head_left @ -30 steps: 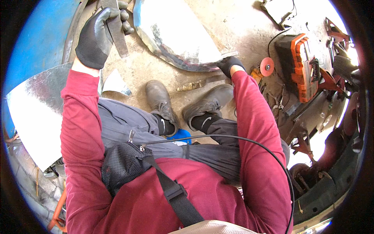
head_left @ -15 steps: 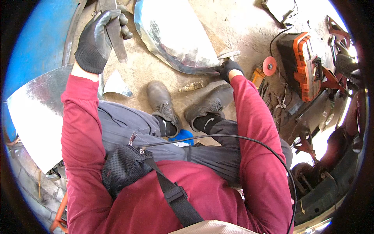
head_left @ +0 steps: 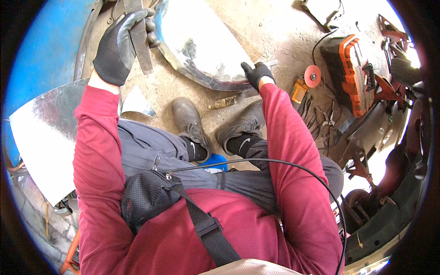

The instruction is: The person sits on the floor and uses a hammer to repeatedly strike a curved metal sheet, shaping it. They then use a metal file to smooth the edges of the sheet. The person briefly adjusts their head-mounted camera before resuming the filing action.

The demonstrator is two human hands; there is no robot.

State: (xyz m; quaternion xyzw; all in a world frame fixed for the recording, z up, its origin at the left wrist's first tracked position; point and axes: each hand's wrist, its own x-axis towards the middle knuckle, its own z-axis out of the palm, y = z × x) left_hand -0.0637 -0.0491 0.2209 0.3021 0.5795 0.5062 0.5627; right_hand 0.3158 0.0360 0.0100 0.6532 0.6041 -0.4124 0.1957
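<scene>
My left hand [head_left: 120, 48], in a dark glove, is closed round a long flat metal bar [head_left: 140, 46] whose lower end points toward my feet. To its right lies a curved, shiny sheet-metal panel [head_left: 206, 50] with a bent rim along its near edge. My right hand [head_left: 258, 75], also gloved, is at the panel's right near corner with its thumb lifted. From behind its fingers sticks out the light head of a hammer [head_left: 272, 63]. The hammer's handle is hidden by the hand, which appears closed on it.
An angle grinder with a red disc [head_left: 312, 76] and yellow body lies right of my boots, beside an orange-and-black toolbox [head_left: 355, 75]. A second metal sheet [head_left: 43, 133] leans at the left by a blue panel [head_left: 43, 41]. A metal offcut [head_left: 137, 101] lies near my left boot.
My right hand has moved left and slightly away from me, onto the panel's corner, and its thumb has lifted. A dark patch now shows on the panel. My left hand still grips the bar.
</scene>
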